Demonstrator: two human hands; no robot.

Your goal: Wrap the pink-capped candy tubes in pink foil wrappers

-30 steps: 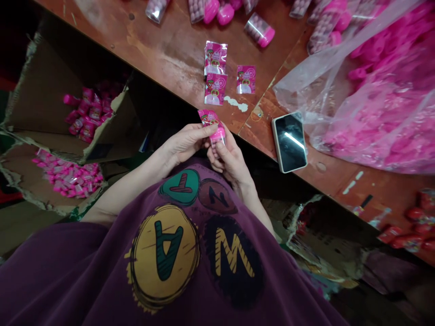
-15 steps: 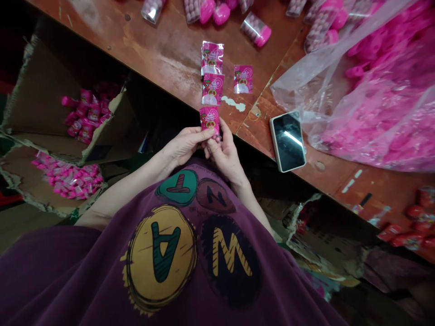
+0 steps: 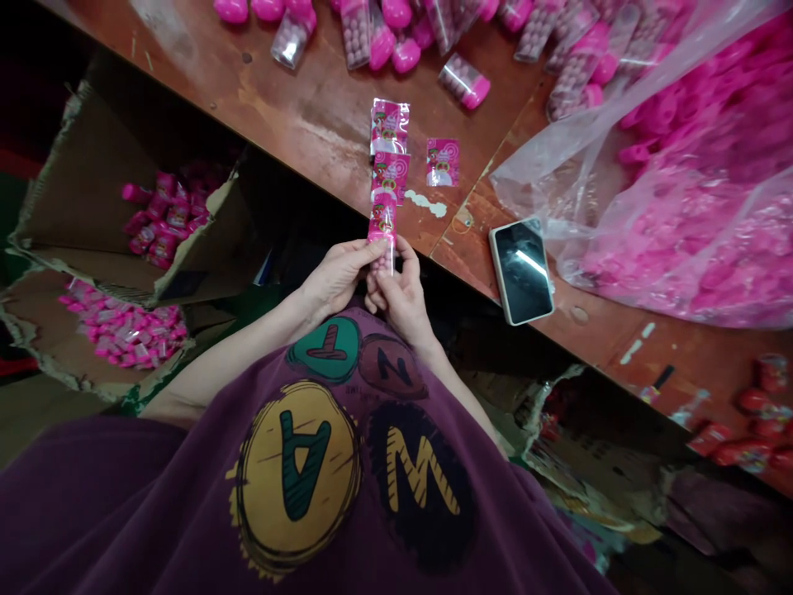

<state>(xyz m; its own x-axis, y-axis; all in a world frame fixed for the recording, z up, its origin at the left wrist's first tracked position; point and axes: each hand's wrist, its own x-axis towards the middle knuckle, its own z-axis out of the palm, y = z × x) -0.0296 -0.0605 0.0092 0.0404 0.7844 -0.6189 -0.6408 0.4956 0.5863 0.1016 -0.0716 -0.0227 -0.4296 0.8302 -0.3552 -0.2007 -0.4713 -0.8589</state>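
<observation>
Plainly, both hands met just off the near edge of the table [image 3: 297,107], the left hand [image 3: 338,277] and the right hand [image 3: 400,293] closed from either side on one small clear tube [image 3: 385,259], thumbs and fingertips pinched round its lower part, with a pink sleeve [image 3: 382,223] standing upright over its upper end at twelve o'clock from the knuckles. Whether the sleeve had seated fully could not be told, since the fingers hid the lower rim. To my judgement the fit would go best with the tube kept straight, the sleeve's printed face square to it and drawn down evenly on both sides, with light pressure so the thin film did not crease or split. More sleeves [image 3: 390,172] lay flat on the table at twelve o'clock from the hands, near but apart, and filled tubes with pink caps [image 3: 464,81] lay farther out in the same direction. A phone [image 3: 521,270] lay face up at three o'clock, beside a big clear bag [image 3: 650,190] of pink parts at two o'clock. A torn cardboard box [image 3: 80,173] holding pink finished pieces [image 3: 164,215] sat at nine o'clock, well apart
</observation>
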